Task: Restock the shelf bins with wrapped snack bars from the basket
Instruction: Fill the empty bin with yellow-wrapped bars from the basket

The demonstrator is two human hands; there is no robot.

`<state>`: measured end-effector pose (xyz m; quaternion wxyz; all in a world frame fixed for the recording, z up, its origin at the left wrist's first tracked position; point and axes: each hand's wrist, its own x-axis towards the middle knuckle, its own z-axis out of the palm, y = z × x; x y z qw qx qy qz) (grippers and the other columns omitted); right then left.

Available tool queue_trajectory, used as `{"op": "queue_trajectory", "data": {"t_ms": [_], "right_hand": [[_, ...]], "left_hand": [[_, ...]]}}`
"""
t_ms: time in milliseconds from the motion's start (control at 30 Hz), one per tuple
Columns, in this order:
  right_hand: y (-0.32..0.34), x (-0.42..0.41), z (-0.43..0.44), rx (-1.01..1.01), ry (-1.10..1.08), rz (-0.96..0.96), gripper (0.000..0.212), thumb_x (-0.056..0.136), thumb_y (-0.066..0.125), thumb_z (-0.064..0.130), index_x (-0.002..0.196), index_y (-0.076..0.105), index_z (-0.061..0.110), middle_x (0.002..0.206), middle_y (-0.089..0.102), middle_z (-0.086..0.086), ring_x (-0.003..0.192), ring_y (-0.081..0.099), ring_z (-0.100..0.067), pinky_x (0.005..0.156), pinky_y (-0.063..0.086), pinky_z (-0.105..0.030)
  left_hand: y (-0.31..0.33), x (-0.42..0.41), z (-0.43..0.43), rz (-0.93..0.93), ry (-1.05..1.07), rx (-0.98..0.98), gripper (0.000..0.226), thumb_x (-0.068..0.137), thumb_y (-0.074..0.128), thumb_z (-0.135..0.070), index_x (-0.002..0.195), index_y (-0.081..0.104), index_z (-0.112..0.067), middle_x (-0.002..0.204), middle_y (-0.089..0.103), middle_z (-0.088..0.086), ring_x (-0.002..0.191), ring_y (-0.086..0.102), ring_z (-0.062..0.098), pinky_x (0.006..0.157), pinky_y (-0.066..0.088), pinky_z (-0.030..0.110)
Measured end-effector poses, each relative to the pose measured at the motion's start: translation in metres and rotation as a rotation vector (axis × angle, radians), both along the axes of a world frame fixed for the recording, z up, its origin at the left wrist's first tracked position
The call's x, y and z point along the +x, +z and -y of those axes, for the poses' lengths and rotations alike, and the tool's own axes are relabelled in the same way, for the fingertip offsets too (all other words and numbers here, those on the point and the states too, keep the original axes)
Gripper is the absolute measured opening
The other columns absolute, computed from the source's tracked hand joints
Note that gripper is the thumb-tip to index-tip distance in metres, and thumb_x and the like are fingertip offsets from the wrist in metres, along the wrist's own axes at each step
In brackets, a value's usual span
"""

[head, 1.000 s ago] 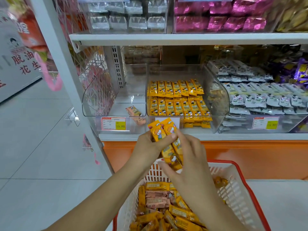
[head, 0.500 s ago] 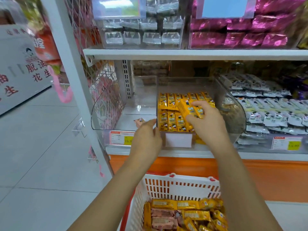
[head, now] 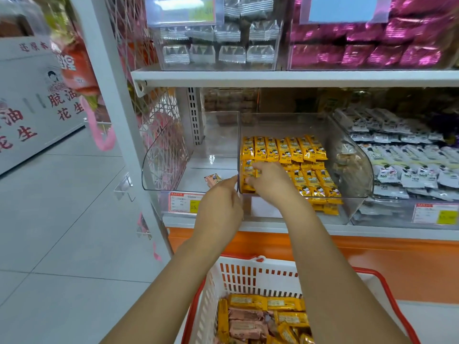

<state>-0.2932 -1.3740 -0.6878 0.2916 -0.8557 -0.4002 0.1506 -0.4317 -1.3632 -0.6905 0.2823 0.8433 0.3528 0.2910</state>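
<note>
Here, in the head view, the right hand is inside the clear middle bin on the lower shelf. Its grip is clamped on a few yellow snack bars at the bin's front left corner. More of these bars lie in neat rows behind it and to its right. The left hand is just outside that bin, grip apart and holding nothing, with one fingertip touching the bin's left wall. Beyond that wall, the left bin holds a single pink bar near its front, above a price tag. White packs fill the right bin. Below the hands stands the red-rimmed white basket, with mixed yellow and pink wrapped bars inside. On the upper shelf sit silver packs and magenta packs.
</note>
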Motion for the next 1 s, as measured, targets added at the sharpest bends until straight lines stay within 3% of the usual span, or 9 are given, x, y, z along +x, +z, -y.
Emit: {"op": "queue_trajectory", "data": {"t_ms": [233, 333, 433, 500, 567, 667, 733, 867, 1000], "right_hand": [[0.004, 0.001, 0.020, 0.036, 0.105, 0.026, 0.053, 0.093, 0.061, 0.015, 0.143, 0.046, 0.019, 0.149, 0.041, -0.005, 0.129, 0.046, -0.024, 0.098, 0.041, -0.031], [-0.002, -0.007, 0.037, 0.361, -0.023, 0.100, 0.023, 0.093, 0.060, 0.025, 0.113, 0.066, 0.016, 0.114, 0.059, 0.001, 0.104, 0.057, -0.017, 0.086, 0.044, -0.029], [-0.017, -0.020, 0.071, 0.584, -0.041, 0.135, 0.022, 0.092, 0.061, 0.027, 0.076, 0.061, 0.012, 0.077, 0.052, 0.003, 0.071, 0.049, -0.006, 0.064, 0.037, -0.021], [-0.036, -0.031, 0.093, 0.540, 0.002, 0.091, 0.029, 0.092, 0.061, 0.025, 0.070, 0.056, 0.007, 0.068, 0.048, 0.000, 0.062, 0.041, -0.009, 0.056, 0.032, -0.022], [-0.066, -0.042, 0.110, 0.375, 0.059, 0.049, 0.030, 0.091, 0.062, 0.024, 0.070, 0.056, 0.004, 0.064, 0.047, -0.003, 0.060, 0.040, -0.010, 0.055, 0.032, -0.025], [-0.120, -0.066, 0.126, 0.007, 0.208, 0.021, 0.018, 0.092, 0.061, 0.026, 0.079, 0.064, 0.014, 0.078, 0.059, 0.001, 0.071, 0.053, -0.009, 0.067, 0.045, -0.025], [-0.154, -0.083, 0.134, -0.220, 0.302, -0.034, 0.013, 0.093, 0.060, 0.027, 0.100, 0.069, 0.020, 0.106, 0.065, 0.004, 0.098, 0.060, -0.012, 0.087, 0.048, -0.027], [-0.212, -0.109, 0.143, -0.488, 0.478, -0.155, 0.059, 0.085, 0.071, 0.033, 0.139, 0.048, 0.024, 0.144, 0.047, 0.002, 0.131, 0.044, -0.018, 0.102, 0.037, -0.029], [-0.263, -0.120, 0.143, -0.635, 0.560, -0.278, 0.109, 0.071, 0.082, 0.040, 0.154, 0.012, 0.027, 0.160, 0.013, -0.005, 0.145, 0.018, -0.027, 0.115, 0.023, -0.038]], "left_hand": [[-0.004, -0.016, 0.008, 0.010, -0.056, 0.034, 0.038, 0.098, 0.041, -0.008, 0.134, 0.053, -0.015, 0.130, 0.059, 0.009, 0.118, 0.054, 0.022, 0.082, 0.029, 0.008], [-0.015, -0.034, 0.015, 0.010, -0.079, 0.083, 0.035, 0.098, 0.047, -0.014, 0.132, 0.055, -0.015, 0.133, 0.056, 0.003, 0.118, 0.054, 0.018, 0.091, 0.035, 0.013], [-0.035, -0.057, 0.019, -0.074, -0.165, 0.097, 0.018, 0.097, 0.049, -0.018, 0.093, 0.066, -0.018, 0.093, 0.067, 0.000, 0.083, 0.062, 0.013, 0.074, 0.049, 0.028], [-0.054, -0.074, 0.020, -0.230, -0.216, 0.081, 0.030, 0.097, 0.049, -0.022, 0.067, 0.051, -0.023, 0.063, 0.054, -0.006, 0.058, 0.051, 0.007, 0.054, 0.037, 0.023], [-0.077, -0.093, 0.023, -0.415, -0.234, 0.051, 0.031, 0.096, 0.048, -0.025, 0.066, 0.049, -0.021, 0.061, 0.052, -0.006, 0.057, 0.049, 0.008, 0.050, 0.030, 0.019], [-0.114, -0.119, 0.028, -0.740, -0.189, 0.017, 0.029, 0.098, 0.042, -0.030, 0.101, 0.064, -0.012, 0.099, 0.067, 0.005, 0.092, 0.063, 0.019, 0.074, 0.048, 0.027], [-0.131, -0.132, 0.029, -0.943, -0.158, -0.032, 0.040, 0.100, 0.037, -0.035, 0.124, 0.057, -0.010, 0.124, 0.060, 0.008, 0.113, 0.057, 0.021, 0.093, 0.045, 0.029], [-0.145, -0.143, 0.025, -1.065, -0.214, -0.181, 0.042, 0.101, 0.036, -0.037, 0.129, 0.052, -0.009, 0.127, 0.057, 0.007, 0.114, 0.056, 0.020, 0.093, 0.045, 0.029], [-0.154, -0.142, 0.023, -1.053, -0.295, -0.187, 0.035, 0.100, 0.037, -0.033, 0.118, 0.056, -0.009, 0.112, 0.062, 0.007, 0.097, 0.060, 0.019, 0.083, 0.050, 0.029]]}}
